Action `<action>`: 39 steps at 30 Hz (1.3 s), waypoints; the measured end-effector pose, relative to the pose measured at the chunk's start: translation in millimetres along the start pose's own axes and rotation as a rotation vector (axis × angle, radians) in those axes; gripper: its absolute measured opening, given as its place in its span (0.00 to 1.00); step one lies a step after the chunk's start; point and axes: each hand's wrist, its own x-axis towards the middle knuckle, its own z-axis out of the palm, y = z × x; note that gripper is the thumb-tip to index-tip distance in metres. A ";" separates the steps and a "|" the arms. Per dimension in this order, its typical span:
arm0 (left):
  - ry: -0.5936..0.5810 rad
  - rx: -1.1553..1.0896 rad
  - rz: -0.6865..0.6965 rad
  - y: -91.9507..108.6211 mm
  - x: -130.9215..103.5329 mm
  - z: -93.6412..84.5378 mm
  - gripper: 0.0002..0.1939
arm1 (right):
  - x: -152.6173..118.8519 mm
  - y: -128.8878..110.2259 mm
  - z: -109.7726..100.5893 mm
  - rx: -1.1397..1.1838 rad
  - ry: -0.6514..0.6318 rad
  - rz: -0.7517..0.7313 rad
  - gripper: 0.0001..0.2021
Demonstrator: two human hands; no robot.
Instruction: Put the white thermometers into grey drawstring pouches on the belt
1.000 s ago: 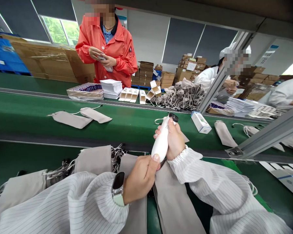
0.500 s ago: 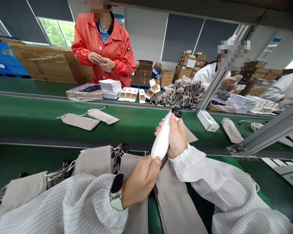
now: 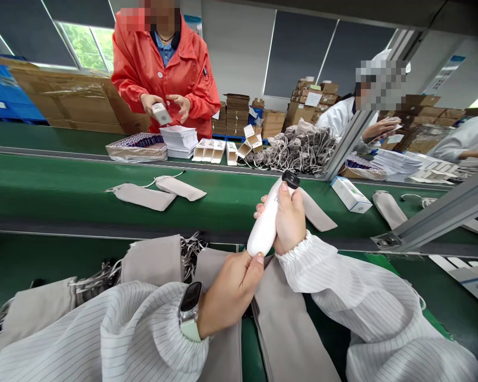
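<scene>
A white rounded device with a black cap at its upper end is tilted between my hands. My right hand is wrapped round its upper part, thumb just below the cap. At the lower end, my left hand pinches the device between thumb and fingers. Grey fabric pouches lie below my hands. To the left sits a folded stack of grey pouches with bunched drawstrings.
Pouches and a white box lie on the green belt. A metal post slants at right. Across the belt stand a person in red, a paper stack and a heap of pouches.
The pouches and white box on the belt have shifted right. The person in red now holds a small white box, hands apart. My hands have barely moved.
</scene>
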 end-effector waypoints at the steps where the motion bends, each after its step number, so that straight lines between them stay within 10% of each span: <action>1: 0.004 0.003 0.006 0.4 -0.2 0.1 0.17 | 0.2 -0.3 0.0 0.000 -0.001 -0.002 0.10; 26: -0.268 0.151 0.152 1.3 11.1 -11.7 0.10 | 27.6 -13.5 -15.8 -0.001 -0.243 -0.040 0.13; 39: -0.114 0.157 -0.005 1.8 12.6 -8.4 0.15 | 7.8 -2.5 -4.8 -0.025 -0.106 -0.048 0.14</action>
